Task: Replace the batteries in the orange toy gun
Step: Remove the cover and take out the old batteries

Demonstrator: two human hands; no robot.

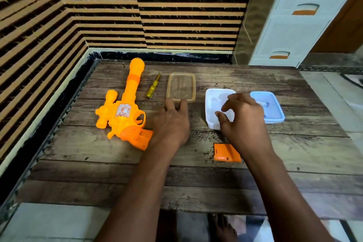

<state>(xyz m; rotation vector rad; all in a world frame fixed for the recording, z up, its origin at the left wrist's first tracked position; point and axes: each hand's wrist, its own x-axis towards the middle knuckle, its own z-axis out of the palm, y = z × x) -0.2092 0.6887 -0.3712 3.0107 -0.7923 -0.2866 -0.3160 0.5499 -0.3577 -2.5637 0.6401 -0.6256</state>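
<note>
Just right of the orange toy gun (pixel 125 108) lying on the tabletop (pixel 196 179), the left hand (pixel 172 122) rests, fingers relaxed. The right hand (pixel 241 120), fingers apart and empty, hovers over the white tray (pixel 212 104); best to pinch each battery singly.

A white drawer cabinet (pixel 294 25) stands beyond the wooden table (pixel 196 175), against striped wall (pixel 78 6).

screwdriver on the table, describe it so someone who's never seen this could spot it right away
Start at the wooden table, far left side, where the big orange toy gun lies. Just right of its long barrel, before the clear tan-rimmed lid, lies the screwdriver. It is the only slim tool there, with a see-through yellow handle.
</note>
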